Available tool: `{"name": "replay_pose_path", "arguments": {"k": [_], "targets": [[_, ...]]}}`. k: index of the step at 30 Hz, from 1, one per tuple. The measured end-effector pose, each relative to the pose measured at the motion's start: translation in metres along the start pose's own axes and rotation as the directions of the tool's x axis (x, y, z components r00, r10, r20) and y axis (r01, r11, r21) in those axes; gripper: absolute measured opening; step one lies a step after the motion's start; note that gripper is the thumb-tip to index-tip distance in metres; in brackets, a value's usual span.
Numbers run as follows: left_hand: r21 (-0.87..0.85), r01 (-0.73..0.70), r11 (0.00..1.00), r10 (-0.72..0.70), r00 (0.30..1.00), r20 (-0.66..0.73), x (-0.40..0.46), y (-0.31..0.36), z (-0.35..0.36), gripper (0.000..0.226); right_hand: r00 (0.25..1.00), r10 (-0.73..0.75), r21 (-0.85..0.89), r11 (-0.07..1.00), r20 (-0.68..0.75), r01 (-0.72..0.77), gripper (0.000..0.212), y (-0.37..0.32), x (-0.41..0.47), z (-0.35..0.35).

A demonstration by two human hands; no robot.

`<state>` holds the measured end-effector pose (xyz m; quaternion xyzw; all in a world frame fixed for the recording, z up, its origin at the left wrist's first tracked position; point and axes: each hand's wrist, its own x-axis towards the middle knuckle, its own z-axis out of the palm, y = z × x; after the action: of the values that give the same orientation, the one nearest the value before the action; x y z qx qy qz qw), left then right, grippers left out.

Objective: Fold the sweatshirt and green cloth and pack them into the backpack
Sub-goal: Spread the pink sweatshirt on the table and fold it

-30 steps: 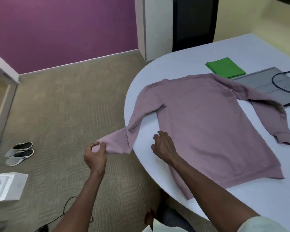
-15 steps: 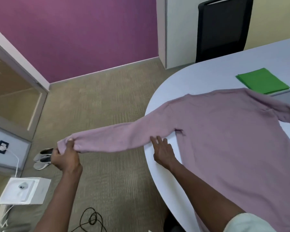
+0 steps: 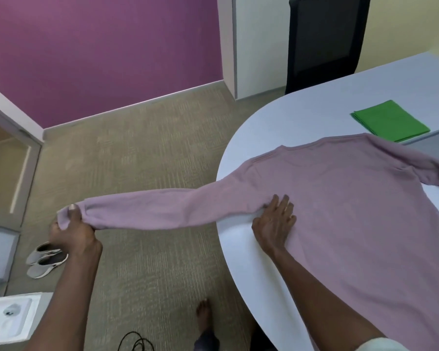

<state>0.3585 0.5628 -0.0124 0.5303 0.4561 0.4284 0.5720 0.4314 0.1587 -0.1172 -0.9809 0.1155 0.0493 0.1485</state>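
Observation:
A mauve sweatshirt [image 3: 352, 211] lies flat on the rounded white table [image 3: 302, 117]. One sleeve stretches out straight to the left, past the table edge and over the floor. My left hand [image 3: 70, 230] grips the cuff of that sleeve. My right hand [image 3: 275, 222] lies flat with spread fingers on the sweatshirt near the armpit, at the table's edge. A folded green cloth [image 3: 389, 121] rests on the table beyond the sweatshirt's collar. No backpack is in view.
A black office chair [image 3: 325, 39] stands behind the table. On the carpet to the left lie a pair of grey shoes [image 3: 46, 259], a white box [image 3: 9, 317] and a black cable [image 3: 137, 342]. A bare foot [image 3: 204, 317] shows below.
My left hand pulled the sleeve cuff out to the left until the sleeve is straight. My right hand slid from the table edge onto the sweatshirt's body. The view has shifted left.

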Motion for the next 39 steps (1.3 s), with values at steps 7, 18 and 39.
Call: {"name": "replay_pose_path", "arguments": {"k": [7,18,39], "targets": [[0.01,0.018,1.0,-0.019,0.993,0.116,0.043,0.008,0.064,0.032,0.941,-0.144,0.131,0.985,0.306,0.108,0.063,-0.032,-0.005,0.015],[0.079,0.116,0.99,-0.141,0.844,0.517,0.0,-0.02,0.116,0.021,0.896,0.101,0.071,0.987,0.433,-0.146,0.089,-0.025,-0.02,0.02],[0.393,-0.665,0.635,-0.492,0.044,0.869,-0.259,-0.106,0.169,0.033,0.973,0.208,0.242,0.954,-0.105,-0.178,0.019,0.088,-0.113,0.045]]}}
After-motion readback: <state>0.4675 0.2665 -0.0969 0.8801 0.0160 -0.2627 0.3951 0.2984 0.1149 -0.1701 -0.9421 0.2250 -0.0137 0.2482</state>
